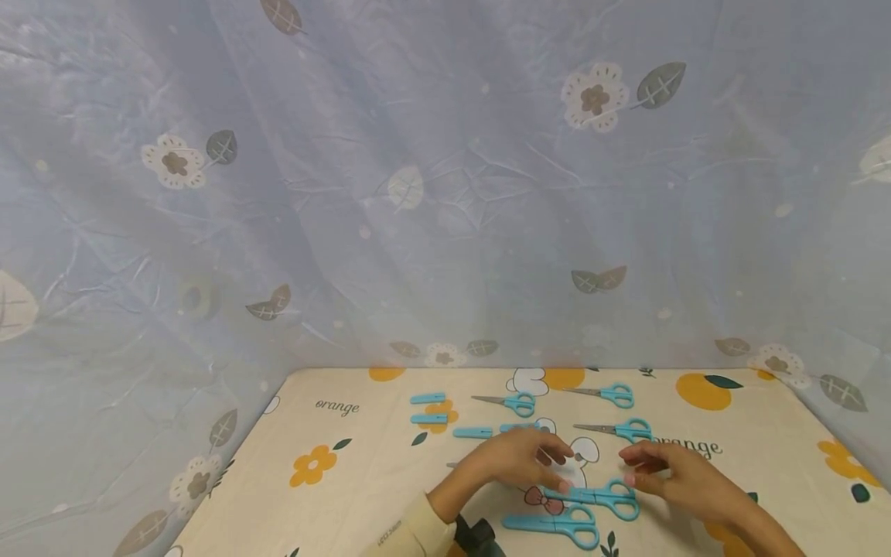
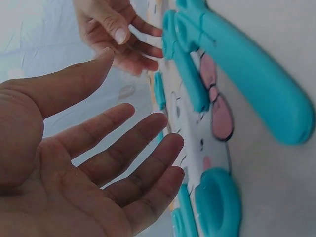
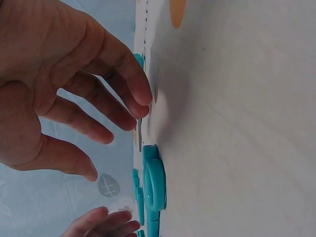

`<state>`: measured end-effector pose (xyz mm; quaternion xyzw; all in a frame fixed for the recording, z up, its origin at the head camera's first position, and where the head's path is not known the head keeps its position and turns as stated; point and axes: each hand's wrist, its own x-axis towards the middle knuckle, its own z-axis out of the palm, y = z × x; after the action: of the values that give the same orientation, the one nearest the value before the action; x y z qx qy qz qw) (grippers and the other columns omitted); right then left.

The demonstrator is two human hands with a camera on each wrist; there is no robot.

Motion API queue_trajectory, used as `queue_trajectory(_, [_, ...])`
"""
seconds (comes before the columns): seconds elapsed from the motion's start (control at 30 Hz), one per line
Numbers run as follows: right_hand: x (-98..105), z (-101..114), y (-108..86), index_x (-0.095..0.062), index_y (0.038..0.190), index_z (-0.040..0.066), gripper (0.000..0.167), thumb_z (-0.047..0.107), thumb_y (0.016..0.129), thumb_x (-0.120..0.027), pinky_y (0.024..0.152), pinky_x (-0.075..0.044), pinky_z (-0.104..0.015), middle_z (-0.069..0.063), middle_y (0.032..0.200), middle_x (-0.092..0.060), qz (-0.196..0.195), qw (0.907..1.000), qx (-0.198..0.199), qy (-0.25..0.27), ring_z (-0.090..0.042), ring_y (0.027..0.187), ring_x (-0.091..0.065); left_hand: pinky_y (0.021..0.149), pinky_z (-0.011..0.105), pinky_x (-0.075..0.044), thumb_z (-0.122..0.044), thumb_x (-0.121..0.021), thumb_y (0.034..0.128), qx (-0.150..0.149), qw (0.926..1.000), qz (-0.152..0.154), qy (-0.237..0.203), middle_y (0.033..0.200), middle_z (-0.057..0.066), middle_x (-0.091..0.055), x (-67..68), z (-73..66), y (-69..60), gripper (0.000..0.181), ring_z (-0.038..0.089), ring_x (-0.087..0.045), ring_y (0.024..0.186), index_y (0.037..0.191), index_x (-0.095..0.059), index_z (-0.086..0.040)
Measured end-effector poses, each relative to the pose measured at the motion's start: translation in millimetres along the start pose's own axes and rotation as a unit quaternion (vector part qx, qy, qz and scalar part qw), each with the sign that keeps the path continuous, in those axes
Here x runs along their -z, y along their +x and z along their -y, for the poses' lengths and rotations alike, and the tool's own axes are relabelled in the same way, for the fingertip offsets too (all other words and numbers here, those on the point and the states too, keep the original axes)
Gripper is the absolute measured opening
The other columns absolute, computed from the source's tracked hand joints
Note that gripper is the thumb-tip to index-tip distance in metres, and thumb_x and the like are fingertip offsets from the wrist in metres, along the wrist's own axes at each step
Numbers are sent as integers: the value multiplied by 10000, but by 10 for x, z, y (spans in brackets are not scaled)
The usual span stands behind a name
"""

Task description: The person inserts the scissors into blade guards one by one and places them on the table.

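Over the cloth, the left hand (image 1: 517, 458) (image 2: 94, 168) is held with fingers apart and nothing in them. The right hand (image 1: 685, 473) (image 3: 74, 84) hangs with bent, spread fingers beside the handle of sheathed blue scissors (image 1: 616, 499); whether it touches them I cannot tell. Nearer the front lies a second sheathed pair (image 1: 550, 524) (image 2: 256, 79). Three pairs with bare blades lie farther back: one (image 1: 522, 404) in the middle, two (image 1: 618, 395) (image 1: 635, 430) to the right. A blade tip (image 1: 452, 465) shows beside the left hand, which hides the rest.
Several loose blue sheaths (image 1: 428, 398) (image 1: 429, 418) (image 1: 473, 432) lie left of the bare scissors, one (image 1: 518, 426) just behind the left hand. A patterned cloth (image 1: 264, 480) covers the table. Behind it hangs a pale curtain (image 1: 445, 232). A dark object (image 1: 479, 535) is at the left wrist.
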<state>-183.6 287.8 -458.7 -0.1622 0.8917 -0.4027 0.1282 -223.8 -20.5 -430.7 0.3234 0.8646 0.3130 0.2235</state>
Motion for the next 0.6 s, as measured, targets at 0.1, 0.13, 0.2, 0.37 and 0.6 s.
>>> queue_trajectory(0.1, [6,-6,-10,-679,1351,-30,435,271,1039,-716,833,-555,-207,-156,1305,-737,-7,10000,69,-33,-90,1029,-700,945,240,-568,-269,-830,960,-11,10000,-89,28,1290,-46,-768,56,9,-31,461,139,-711,1211,1398,-717,-179])
queue_trajectory(0.13, [10,1,-7,-676,1354,-31,439,274,1041,-714,837,-560,-219,-160,1309,-735,-11,10000,72,-57,-113,1043,-702,953,243,-569,-270,-829,961,-23,9999,-131,12,1299,-41,-767,77,16,-43,466,150,-710,1225,1403,-715,-177])
queue_trajectory(0.2, [13,17,-1,-677,1360,-18,446,284,1035,-722,847,-571,-245,-152,1317,-734,-47,9999,-15,-99,-182,1081,-709,971,246,-567,-269,-823,966,-84,9997,-220,-9,1320,-13,-762,124,33,-68,470,183,-706,1249,1410,-710,-164])
queue_trajectory(0.37, [21,56,7,-671,1379,8,481,309,1014,-750,907,-616,-413,-148,1339,-727,-221,9994,-246,-102,-308,1163,-703,982,242,-566,-260,-818,971,-136,9987,-488,-63,1339,30,-755,234,112,-134,474,220,-708,1259,1415,-706,-135])
queue_trajectory(0.6, [62,-15,-83,-645,1414,-7,499,304,1032,-728,856,-624,-315,-181,1367,-713,-379,9986,6,-358,-362,1184,-705,1009,264,-561,-265,-813,975,-58,9970,-768,47,1341,64,-753,399,293,-278,486,286,-706,1260,1423,-696,-116])
